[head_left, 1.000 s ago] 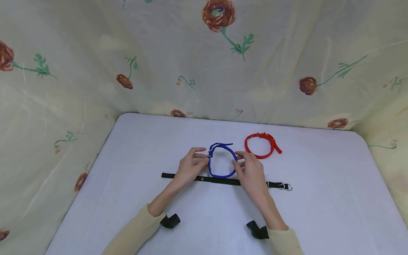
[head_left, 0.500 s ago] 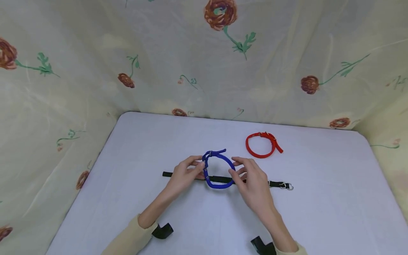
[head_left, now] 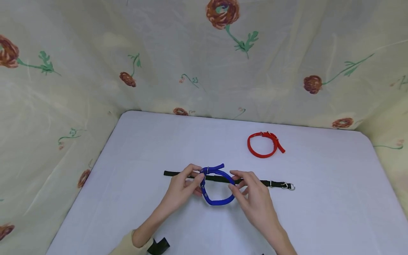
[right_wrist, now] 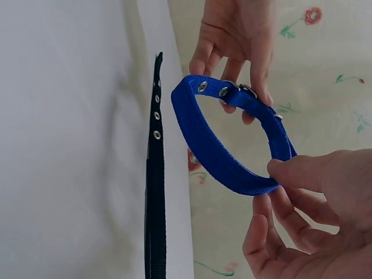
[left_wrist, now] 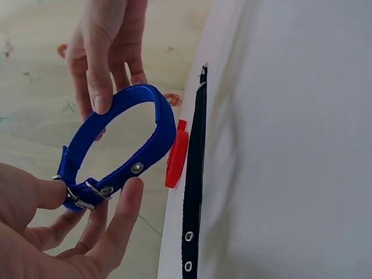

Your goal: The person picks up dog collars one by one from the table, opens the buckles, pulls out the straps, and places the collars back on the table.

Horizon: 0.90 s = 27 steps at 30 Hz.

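Note:
A blue collar [head_left: 219,202], buckled into a loop with metal eyelets, is held up between both hands above the table. My left hand [head_left: 182,187] pinches it by the buckle [left_wrist: 81,199] between thumb and fingers. On the opposite side of the loop my right hand [head_left: 255,194] pinches the strap, thumb on the inner face in the right wrist view. The collar's free tail points up and to the right in the head view. Beneath and behind it a black collar [head_left: 218,179] lies stretched out straight on the table, its ring end [head_left: 288,186] to the right.
Farther back on the right lies a red collar [head_left: 262,156], buckled into a loop. The white table [head_left: 140,141] has flowered fabric [head_left: 165,63] hanging behind it and at both sides. A black wrist camera mount [head_left: 158,246] shows at the left sleeve.
Both hands have drawn the blue collar toward the person, from behind the black collar to a place over and in front of it. The red and black collars have stayed put.

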Available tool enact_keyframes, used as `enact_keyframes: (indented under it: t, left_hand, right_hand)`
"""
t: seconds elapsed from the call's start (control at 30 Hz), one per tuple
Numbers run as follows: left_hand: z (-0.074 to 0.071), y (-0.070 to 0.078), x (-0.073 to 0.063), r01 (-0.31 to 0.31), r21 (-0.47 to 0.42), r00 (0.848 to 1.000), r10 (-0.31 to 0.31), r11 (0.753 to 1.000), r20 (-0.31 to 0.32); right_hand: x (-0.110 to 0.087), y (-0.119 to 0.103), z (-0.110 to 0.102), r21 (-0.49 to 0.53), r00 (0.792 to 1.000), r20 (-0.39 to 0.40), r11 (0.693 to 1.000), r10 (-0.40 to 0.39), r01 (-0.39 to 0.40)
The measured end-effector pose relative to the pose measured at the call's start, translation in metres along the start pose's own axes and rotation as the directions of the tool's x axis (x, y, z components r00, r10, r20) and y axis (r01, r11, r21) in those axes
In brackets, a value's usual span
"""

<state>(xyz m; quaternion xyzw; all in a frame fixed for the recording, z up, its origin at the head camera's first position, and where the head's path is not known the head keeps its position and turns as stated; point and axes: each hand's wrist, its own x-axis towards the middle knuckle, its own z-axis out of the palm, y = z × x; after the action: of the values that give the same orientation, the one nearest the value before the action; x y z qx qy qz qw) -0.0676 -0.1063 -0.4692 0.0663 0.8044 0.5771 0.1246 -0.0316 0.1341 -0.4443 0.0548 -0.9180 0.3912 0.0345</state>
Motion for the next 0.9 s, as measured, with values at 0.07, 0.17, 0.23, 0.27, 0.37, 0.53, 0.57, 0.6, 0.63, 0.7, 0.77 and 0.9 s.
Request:
enact_keyframes:
  t: [0.07, 0.17, 0.23, 0.27, 0.37, 0.53, 0.57, 0.6, 0.63, 0.7, 0.77, 0.9]
  left_hand:
    - [0.001, 0.002, -0.004, 0.000, -0.004, 1.000, 0.000, 1.000, -0.010]
    - [0.002, 0.003, -0.008, -0.001, -0.004, 1.000, 0.001, 1.000, -0.017]
    - [0.004, 0.003, -0.012, 0.004, 0.002, 1.000, -0.004, 1.000, -0.027]
    - [0.004, 0.003, -0.014, 0.009, 0.006, 0.999, -0.008, 1.000, -0.034]
    - [0.008, 0.001, -0.019, 0.009, 0.008, 0.998, -0.009, 1.000, -0.061]
    - [0.017, 0.000, -0.025, -0.056, 0.069, 0.990, 0.064, 0.996, -0.122]
    - [0.019, 0.000, -0.026, -0.069, 0.091, 0.988, 0.081, 0.993, -0.135]
    - [0.020, 0.000, -0.027, -0.081, 0.115, 0.984, 0.097, 0.990, -0.146]
    - [0.021, 0.000, -0.028, -0.093, 0.132, 0.981, 0.113, 0.987, -0.157]
    - [0.022, 0.002, -0.030, -0.110, 0.161, 0.976, 0.137, 0.981, -0.170]
    - [0.023, 0.004, -0.032, -0.132, 0.184, 0.973, 0.163, 0.974, -0.166]
    - [0.024, 0.008, -0.037, -0.149, 0.234, 0.970, 0.187, 0.961, -0.152]
  right_hand:
    - [-0.002, -0.001, -0.001, -0.003, 1.000, 0.013, 1.000, 0.018, -0.018]
    - [-0.006, -0.003, -0.001, 0.002, 0.999, 0.018, 1.000, 0.029, -0.029]
    - [-0.007, -0.004, -0.002, 0.013, 0.999, 0.020, 0.999, 0.029, -0.029]
    - [-0.008, -0.004, -0.001, 0.018, 0.999, 0.020, 0.999, 0.028, -0.028]
    - [-0.011, -0.005, -0.001, 0.026, 0.999, 0.034, 0.999, 0.041, -0.042]
    - [-0.014, -0.006, 0.000, -0.003, 0.995, 0.052, 0.996, 0.084, -0.084]
    - [-0.015, -0.006, 0.001, -0.009, 0.995, 0.053, 0.996, 0.084, -0.084]
    - [-0.015, -0.006, 0.001, -0.014, 0.995, 0.055, 0.996, 0.084, -0.083]
    - [-0.016, -0.006, 0.002, -0.020, 0.995, 0.059, 0.997, 0.079, -0.078]
    - [-0.018, -0.007, 0.003, -0.028, 0.996, 0.065, 0.998, 0.057, -0.055]
    - [-0.019, -0.009, 0.004, -0.033, 0.997, 0.072, 0.999, 0.030, -0.028]
    - [-0.020, -0.012, 0.007, -0.021, 0.998, 0.063, 1.000, -0.014, 0.016]
